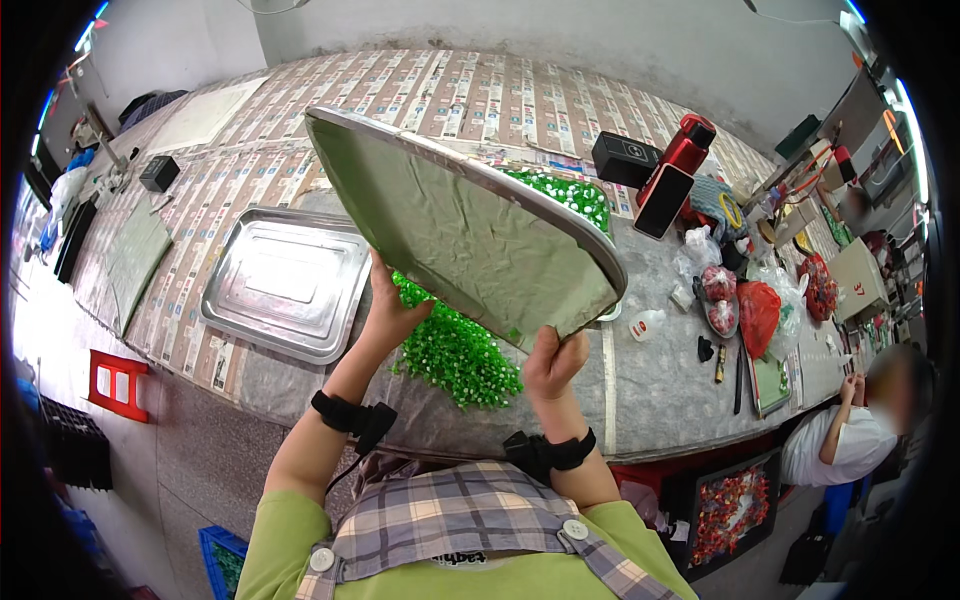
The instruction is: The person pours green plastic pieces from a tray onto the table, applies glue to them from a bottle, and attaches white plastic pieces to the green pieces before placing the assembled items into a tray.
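Observation:
I hold a metal tray (470, 230) lined with a pale green sheet, raised and tilted steeply above the table. My left hand (393, 312) is closed on its lower left edge, with the fingers partly hidden behind it. My right hand (555, 368) grips the near right corner, thumb on the lined side. Beneath the tray, a heap of small bright green pieces with pale tips (455, 360) lies on the table, partly covered from view. More green pieces with white tops (570, 195) show beyond the tray's far edge.
A bare metal tray (285, 285) lies to the left. Toward the right stand a black box (625, 158), a red bottle-like device (690, 140), a phone-like black slab (664, 202) and several bags, one a red bag (759, 315). A co-worker (850, 430) sits at the right edge.

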A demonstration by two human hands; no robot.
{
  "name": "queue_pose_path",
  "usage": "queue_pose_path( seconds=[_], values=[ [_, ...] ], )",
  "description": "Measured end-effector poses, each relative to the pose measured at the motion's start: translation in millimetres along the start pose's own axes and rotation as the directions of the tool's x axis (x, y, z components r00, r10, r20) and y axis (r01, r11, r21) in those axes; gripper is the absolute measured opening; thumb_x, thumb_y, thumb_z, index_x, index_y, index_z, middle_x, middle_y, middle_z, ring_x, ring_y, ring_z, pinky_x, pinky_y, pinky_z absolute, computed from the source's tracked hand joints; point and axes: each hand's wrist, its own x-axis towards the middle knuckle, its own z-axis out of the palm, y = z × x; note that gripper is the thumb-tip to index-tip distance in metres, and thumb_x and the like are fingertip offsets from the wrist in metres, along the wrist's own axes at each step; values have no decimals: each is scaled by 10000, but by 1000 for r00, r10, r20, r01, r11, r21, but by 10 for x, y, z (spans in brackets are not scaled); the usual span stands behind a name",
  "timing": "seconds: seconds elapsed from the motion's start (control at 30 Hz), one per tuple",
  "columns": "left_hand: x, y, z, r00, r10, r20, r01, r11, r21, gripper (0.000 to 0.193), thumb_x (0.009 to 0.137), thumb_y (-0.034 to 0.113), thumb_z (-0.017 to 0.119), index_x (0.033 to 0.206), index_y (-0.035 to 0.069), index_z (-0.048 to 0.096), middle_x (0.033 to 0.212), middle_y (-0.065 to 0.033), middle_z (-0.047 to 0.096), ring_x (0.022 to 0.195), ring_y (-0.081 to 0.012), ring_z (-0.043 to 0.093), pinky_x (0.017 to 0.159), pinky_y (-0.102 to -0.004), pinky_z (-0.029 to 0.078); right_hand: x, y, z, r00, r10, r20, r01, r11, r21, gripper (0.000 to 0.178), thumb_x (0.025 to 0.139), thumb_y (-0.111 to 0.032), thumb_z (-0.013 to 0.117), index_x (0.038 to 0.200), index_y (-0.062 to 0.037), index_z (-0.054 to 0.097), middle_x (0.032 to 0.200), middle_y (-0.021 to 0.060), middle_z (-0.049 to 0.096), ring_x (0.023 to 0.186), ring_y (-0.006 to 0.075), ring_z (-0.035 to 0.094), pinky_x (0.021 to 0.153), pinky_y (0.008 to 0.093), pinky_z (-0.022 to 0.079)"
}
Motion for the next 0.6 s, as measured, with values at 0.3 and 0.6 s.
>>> queue_pose_path(
  seconds=[0.3,0.6],
  values=[
    [-163,845,-82,951,301,-66,-283,937,204,356,650,11,604,991,66,517,971,-104,484,924,-285,461,790,-352,387,-19,45,-30,987,142,-76,-144,990,-12,218,828,-141,470,958,30,507,677,151,544,517,295,508,445,332,350],
    [-260,974,350,794,463,394,-491,870,-33,229,667,82,600,890,69,549,885,-80,520,815,-260,501,728,-338,423,-43,20,-1,990,128,-60,-127,992,9,219,813,-144,498,962,17,516,706,153,556,545,302,535,467,333,389]
  ],
)
